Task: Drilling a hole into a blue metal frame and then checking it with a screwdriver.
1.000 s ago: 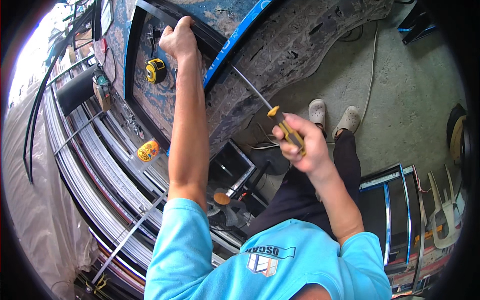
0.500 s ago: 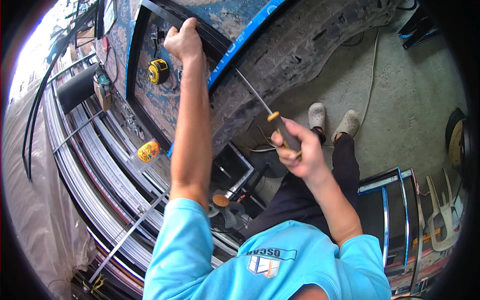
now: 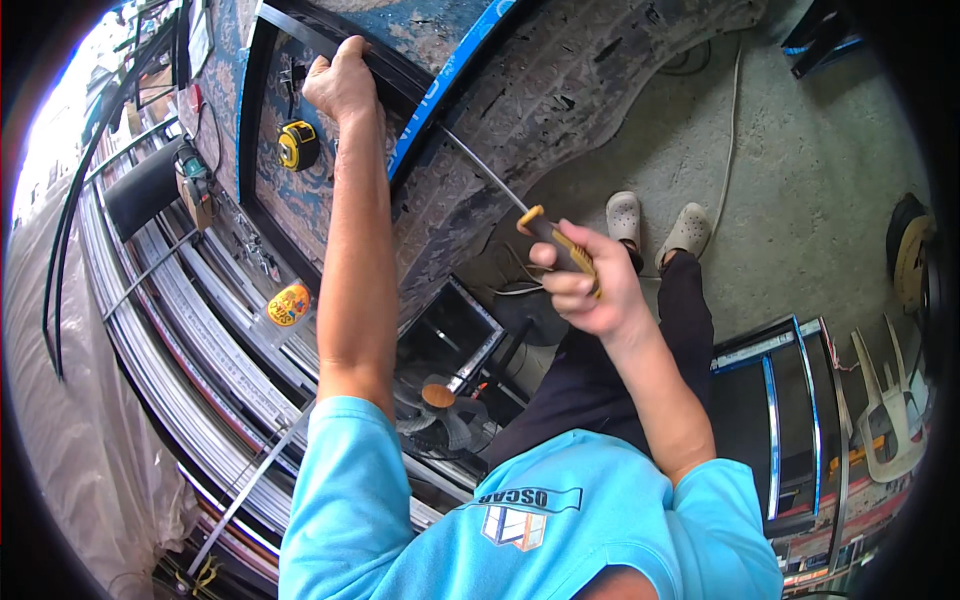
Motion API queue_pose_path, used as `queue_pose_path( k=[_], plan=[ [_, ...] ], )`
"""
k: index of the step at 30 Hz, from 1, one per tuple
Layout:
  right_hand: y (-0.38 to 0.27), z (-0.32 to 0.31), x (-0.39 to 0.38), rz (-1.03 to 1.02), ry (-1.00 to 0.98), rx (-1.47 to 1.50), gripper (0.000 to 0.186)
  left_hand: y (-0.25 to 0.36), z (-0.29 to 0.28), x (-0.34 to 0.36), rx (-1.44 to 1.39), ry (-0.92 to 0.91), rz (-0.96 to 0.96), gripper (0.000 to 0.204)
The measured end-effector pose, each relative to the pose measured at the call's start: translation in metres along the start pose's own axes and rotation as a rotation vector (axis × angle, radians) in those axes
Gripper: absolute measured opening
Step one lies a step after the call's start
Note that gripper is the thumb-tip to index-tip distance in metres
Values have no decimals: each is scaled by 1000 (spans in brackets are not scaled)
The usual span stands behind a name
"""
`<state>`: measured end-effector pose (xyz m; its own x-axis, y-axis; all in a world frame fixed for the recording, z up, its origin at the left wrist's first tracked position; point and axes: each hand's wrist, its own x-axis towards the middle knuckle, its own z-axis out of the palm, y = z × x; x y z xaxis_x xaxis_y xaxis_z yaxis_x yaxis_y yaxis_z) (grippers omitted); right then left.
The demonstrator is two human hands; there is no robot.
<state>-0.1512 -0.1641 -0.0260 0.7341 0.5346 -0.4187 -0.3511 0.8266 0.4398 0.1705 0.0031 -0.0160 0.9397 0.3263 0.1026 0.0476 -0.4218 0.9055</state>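
Note:
My right hand (image 3: 590,283) is closed around the yellow-and-dark handle of a long screwdriver (image 3: 487,172). The shaft's far end meets the outer side of a black metal frame (image 3: 407,90), by the blue film strip along its edge; the tip itself is hidden. With its fingers wrapped over the frame's dark bar, my left hand (image 3: 343,84) grips the frame, fingertips out of sight. The frame lies on a worn, carpet-covered table (image 3: 560,110). Inside it rests a yellow-and-black tape measure (image 3: 297,146), left of my left forearm.
Long metal profiles (image 3: 190,320) are stacked at the left, with a green power tool (image 3: 192,168) and a yellow-labelled container (image 3: 288,305) near them. A fan (image 3: 440,415) stands below the table. At right are more frames (image 3: 770,430), a plastic chair (image 3: 885,420) and a cable (image 3: 735,130).
The whole view has shifted slightly, so everything sits a bit further left and up. My right hand has turned the screwdriver's handle; my left hand keeps its hold on the frame.

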Motion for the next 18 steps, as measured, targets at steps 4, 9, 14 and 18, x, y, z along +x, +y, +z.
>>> queue_pose_path(
  k=[4,9,14,18],
  plan=[
    [1,18,-3,-349,219,-618,39,0,3,-4,119,10,15,14],
    [26,21,2,-1106,284,-1762,38,4,2,-12,109,25,0,13],
    [14,13,1,-183,152,-319,39,0,1,-8,-63,0,9,12],
    [-18,-3,10,161,-126,164,33,4,7,-1,6,-15,11,14]
  ],
)
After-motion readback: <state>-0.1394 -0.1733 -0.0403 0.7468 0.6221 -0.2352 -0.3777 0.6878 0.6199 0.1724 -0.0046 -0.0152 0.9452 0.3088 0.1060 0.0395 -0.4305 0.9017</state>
